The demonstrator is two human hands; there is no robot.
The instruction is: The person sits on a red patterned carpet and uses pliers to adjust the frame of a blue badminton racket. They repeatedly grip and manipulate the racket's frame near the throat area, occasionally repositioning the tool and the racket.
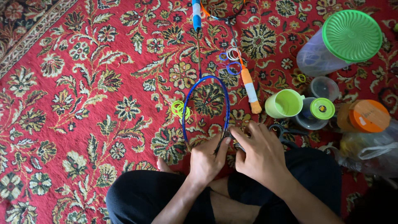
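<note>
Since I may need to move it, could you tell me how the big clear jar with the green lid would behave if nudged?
The jar lies on its side, so it would probably roll. It looks like thin, empty plastic, likely light. The carpet may slow it.

Seated cross-legged on a red floral carpet (83, 83), the person grips the near end of a blue racket frame (206, 108) with the left hand (206, 162) and right hand (261, 155) close together. A coil of green string (180, 109) lies just beside the frame. A light green cup (284, 103) and a green-lidded jar (340, 41) stand to the right.
</note>
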